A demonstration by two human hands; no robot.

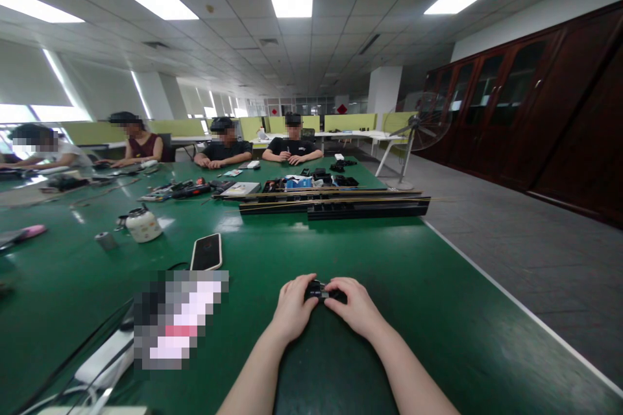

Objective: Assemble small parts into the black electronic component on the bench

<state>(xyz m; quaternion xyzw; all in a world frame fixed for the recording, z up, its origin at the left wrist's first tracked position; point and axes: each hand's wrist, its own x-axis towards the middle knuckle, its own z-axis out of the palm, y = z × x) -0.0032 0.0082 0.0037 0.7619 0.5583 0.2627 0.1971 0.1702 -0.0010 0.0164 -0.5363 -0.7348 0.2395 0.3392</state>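
My left hand [292, 305] and my right hand [357, 305] meet on the green table [438, 285], close in front of me. Both have their fingers curled round a small black part [321, 290] held between them. Only its top shows between the thumbs; the rest is hidden by my fingers. Both forearms rest on the table, coming up from the bottom edge of the head view.
A phone [207, 251] lies face up left of my hands. A white power strip [104, 356] with cables sits at the near left. Long black rails [335, 204] lie across the table further away. Several people sit at the far end. A standing fan [418, 136] stands on the right floor.
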